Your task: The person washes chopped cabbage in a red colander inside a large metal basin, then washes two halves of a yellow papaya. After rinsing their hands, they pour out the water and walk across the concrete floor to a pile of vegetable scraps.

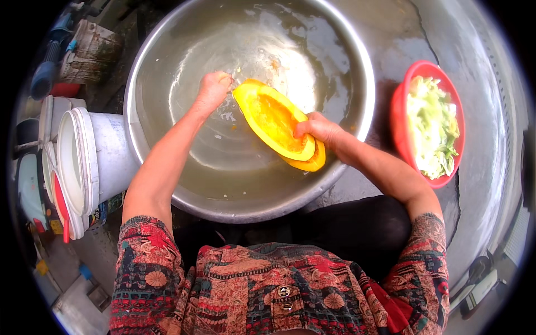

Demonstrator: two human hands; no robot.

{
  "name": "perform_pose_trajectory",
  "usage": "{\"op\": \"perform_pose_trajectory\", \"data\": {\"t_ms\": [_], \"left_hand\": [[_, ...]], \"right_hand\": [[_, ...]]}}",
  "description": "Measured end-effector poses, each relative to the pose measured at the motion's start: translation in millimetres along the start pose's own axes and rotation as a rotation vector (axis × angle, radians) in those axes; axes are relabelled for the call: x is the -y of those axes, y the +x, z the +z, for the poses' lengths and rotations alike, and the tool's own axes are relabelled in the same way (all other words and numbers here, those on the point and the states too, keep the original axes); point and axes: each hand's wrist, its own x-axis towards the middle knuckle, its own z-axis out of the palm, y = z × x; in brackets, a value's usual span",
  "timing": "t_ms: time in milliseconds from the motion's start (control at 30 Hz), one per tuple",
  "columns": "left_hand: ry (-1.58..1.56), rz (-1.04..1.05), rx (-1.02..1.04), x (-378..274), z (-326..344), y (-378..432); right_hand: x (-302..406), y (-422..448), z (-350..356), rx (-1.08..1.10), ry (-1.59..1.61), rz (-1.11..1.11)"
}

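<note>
A hollowed yellow pumpkin half [272, 119] lies over a second yellow piece [315, 162] above the water of a large round metal basin [368, 79]. My right hand [319, 130] grips them at their lower right end, thumb inside the hollow. To the left of the pumpkin's upper end, my left hand [215, 88] is closed above the water; whether it holds something small cannot be told. Small pale and orange bits lie in the water.
On the wet concrete floor at the right stands a red plastic bowl [400, 121] of cut leafy greens [433, 125]. White plastic buckets [111, 146] stand close to the basin's left side, with a red-handled item [62, 201] against them. A worn container [90, 50] is at the upper left.
</note>
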Motion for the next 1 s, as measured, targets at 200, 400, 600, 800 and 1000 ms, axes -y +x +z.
{"op": "perform_pose_trajectory", "data": {"t_ms": [200, 400, 600, 800, 1000], "left_hand": [[-0.164, -0.344, -0.009, -1, -18, -9], [-0.457, -0.362, 0.111, -18, -20, -8], [-0.949, -0.469, 0.411, -40, 8, 26], [-1.316, -0.392, 0.825, -62, 37, 43], [-1.528, -0.459, 0.965, -146, 40, 12]], "right_hand": [[6, -7, 8, -0.027, -0.140, -0.064], [16, -17, 14, -0.003, -0.186, -0.095], [12, -12, 13, 0.035, -0.211, -0.101], [30, -31, 23, -0.069, -0.260, -0.037], [7, -6, 9, 0.053, -0.246, -0.086]]}}
